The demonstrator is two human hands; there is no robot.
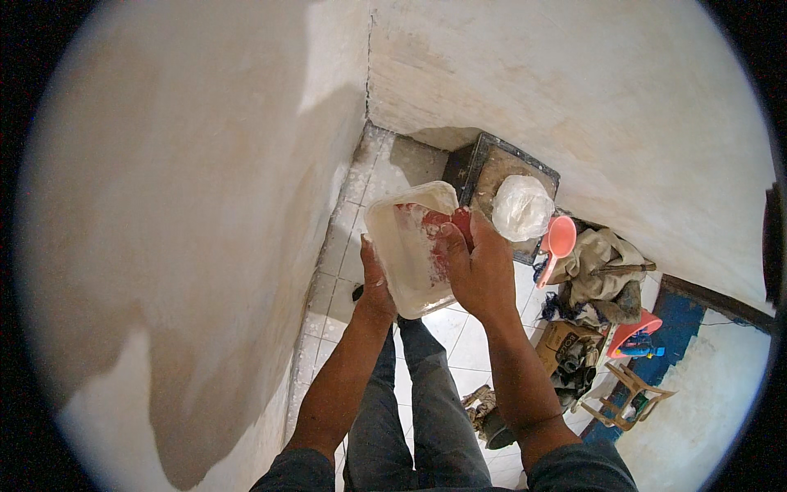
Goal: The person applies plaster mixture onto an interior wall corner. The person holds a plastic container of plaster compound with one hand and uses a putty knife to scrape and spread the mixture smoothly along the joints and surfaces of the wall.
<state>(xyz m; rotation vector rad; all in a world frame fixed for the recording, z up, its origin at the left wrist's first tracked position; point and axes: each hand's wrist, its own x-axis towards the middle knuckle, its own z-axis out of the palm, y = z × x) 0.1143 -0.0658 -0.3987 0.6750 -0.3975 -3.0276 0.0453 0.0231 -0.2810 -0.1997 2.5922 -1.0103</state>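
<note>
My left hand grips the left side of a whitish rectangular plastic tub, holding it up in front of my legs. Pale paste is smeared over the tub's inside. In my right hand is a red putty scraper, its face coated with white paste. The scraper lies within the tub's opening, toward the right side, and my fingers are closed round it. My right fingers partly cover it, so its full shape cannot be made out.
A black-edged box stands by the far wall, bearing a white plastic bag. Beside it are a pink dipper, crumpled sacking, a cardboard box, a pink basin and a wooden stool. A patchy wall rises close on my left.
</note>
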